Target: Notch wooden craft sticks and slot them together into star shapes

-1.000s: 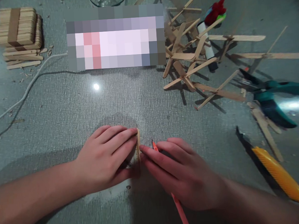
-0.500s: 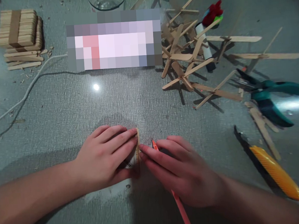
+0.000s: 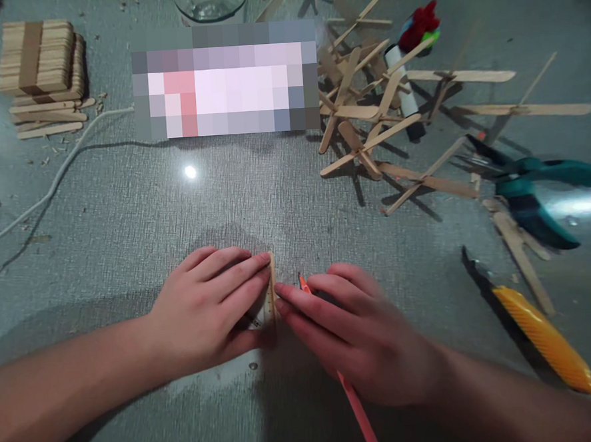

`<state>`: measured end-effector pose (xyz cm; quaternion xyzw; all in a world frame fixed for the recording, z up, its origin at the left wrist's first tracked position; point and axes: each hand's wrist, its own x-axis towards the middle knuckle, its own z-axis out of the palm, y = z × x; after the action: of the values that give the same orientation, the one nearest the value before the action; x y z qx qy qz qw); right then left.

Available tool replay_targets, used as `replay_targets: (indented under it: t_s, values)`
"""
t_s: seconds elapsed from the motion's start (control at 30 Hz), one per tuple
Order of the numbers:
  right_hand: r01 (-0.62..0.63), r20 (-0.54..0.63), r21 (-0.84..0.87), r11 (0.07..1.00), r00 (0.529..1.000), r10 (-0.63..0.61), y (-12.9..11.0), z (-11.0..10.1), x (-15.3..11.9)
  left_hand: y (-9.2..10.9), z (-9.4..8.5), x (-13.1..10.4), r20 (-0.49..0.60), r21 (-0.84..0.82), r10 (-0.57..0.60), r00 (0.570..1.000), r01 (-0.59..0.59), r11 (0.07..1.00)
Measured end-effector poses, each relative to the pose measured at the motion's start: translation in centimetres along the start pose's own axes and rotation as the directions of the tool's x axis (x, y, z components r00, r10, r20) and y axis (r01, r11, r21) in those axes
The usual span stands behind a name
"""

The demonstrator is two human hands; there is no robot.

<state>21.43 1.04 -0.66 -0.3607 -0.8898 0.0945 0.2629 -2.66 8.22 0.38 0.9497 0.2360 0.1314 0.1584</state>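
Observation:
My left hand point(image 3: 215, 299) lies over a clear ruler point(image 3: 255, 322) with dark print, its fingers pressing a wooden craft stick point(image 3: 272, 276) that runs along the ruler's edge. Most of the ruler is hidden under the palm. From the other side, the index finger and thumb of my right hand point(image 3: 349, 331) touch the stick. A coral-coloured pencil point(image 3: 355, 407) passes through that same hand, its dark tip point(image 3: 299, 277) pointing away from me and apart from the stick.
Bundled craft sticks point(image 3: 35, 57) lie far left near a white cable point(image 3: 55, 182). A blurred-out box shape point(image 3: 227, 85) and glass jar point(image 3: 212, 2) are at the back. Crossed sticks point(image 3: 359, 152), green-handled pliers point(image 3: 533, 173) and a yellow utility knife point(image 3: 546, 339) lie right.

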Motion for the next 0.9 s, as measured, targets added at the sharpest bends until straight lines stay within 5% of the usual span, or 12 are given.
replay_targets:
  t_s: [0.9]
  values:
    - [-0.048, -0.039, 0.024, 0.999, 0.998, 0.049, -0.05, 0.25, 0.28, 0.05, -0.39, 0.38, -0.007, 0.003, 0.000, 1.000, 0.000, 1.000]
